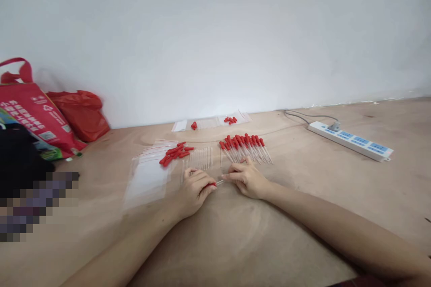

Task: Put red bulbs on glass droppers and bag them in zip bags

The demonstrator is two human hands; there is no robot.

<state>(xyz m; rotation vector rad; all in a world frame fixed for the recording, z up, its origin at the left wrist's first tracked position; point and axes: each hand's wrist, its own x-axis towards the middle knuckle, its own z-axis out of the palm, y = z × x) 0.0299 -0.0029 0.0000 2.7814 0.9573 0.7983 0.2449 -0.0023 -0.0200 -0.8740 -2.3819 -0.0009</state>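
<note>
My left hand (pixel 197 190) is closed around a red rubber bulb (pixel 211 184), mostly hidden by the fingers. A thin glass dropper tube (pixel 220 182) runs from the bulb to my right hand (pixel 247 179), which pinches its other end. How deep the tube sits in the bulb cannot be seen. Beyond my left hand lie loose red bulbs (pixel 175 152) on clear plastic bags (pixel 148 184), beside a row of bare glass tubes (pixel 201 158). Past my right hand, several droppers with red bulbs fitted (pixel 247 143) lie side by side, tips toward me.
Near the wall, another clear bag (pixel 247 117) carries a few red bulbs (pixel 230 120), with more tubes (pixel 208 123) alongside. A white power strip (pixel 350 140) with a plugged-in grey cable lies at the right. Red bags (pixel 81 114) and a dark item (pixel 23 157) stand at the left.
</note>
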